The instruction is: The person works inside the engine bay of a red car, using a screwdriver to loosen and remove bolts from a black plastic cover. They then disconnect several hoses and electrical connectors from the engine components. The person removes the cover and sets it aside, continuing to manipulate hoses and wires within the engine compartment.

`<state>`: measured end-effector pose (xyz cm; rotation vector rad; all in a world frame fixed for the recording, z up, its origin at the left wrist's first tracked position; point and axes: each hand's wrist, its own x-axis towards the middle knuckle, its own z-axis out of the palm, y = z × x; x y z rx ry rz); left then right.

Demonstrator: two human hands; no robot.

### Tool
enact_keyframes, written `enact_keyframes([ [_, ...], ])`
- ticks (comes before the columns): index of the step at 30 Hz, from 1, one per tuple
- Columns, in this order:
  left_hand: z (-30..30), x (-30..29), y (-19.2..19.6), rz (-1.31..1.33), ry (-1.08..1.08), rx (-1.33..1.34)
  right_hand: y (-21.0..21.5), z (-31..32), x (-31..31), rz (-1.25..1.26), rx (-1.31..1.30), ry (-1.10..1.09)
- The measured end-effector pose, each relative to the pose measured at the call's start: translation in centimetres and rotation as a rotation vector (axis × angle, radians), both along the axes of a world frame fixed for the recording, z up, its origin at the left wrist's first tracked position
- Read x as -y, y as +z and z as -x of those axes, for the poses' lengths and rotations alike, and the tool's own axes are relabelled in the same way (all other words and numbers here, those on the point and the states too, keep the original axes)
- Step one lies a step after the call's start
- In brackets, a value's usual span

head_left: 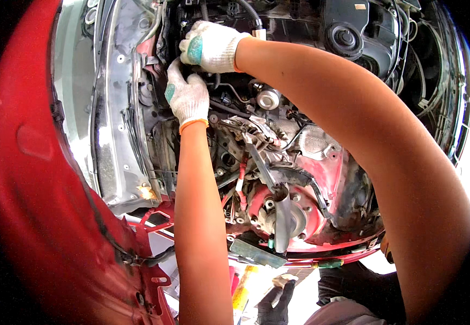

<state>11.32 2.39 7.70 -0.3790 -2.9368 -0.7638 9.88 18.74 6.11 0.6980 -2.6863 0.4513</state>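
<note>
Opened red car engine bay point(321, 179) fills the view, its hood point(34, 179) raised at left. My left hand point(187, 97) and right hand point(211, 46), both in white knit gloves, reach deep beside the grey inner panel point(113, 119), fingers curled on a dark fitting point(178, 57) between them; what each grip pinches I cannot tell. A co-worker's black-gloved hand point(275, 306) waits below, near the wheel hub point(284, 214).

Car repair workshop: open engine bay point(278, 135), red bodywork point(40, 179).
</note>
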Motion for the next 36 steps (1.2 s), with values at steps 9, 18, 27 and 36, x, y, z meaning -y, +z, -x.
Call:
enact_keyframes([
  [9, 0.1, 0.1, -0.2, 0.002, 0.005, 0.018, -0.3, 0.2, 0.2, -0.007, 0.02, -0.038],
  [18, -0.2, -0.7, -0.2, -0.034, 0.032, 0.026, -1.6, 0.7, -0.1, 0.094, 0.046, -0.042],
  [27, 0.3, 0.2, -0.6, -0.042, 0.011, -0.027, 0.5, -0.3, 0.0, -0.024, 0.025, -0.008],
  [36, -0.2, -0.2, -0.6, 0.015, 0.011, -0.08, -0.4, 0.2, 0.2, 0.02, -0.029, -0.033],
])
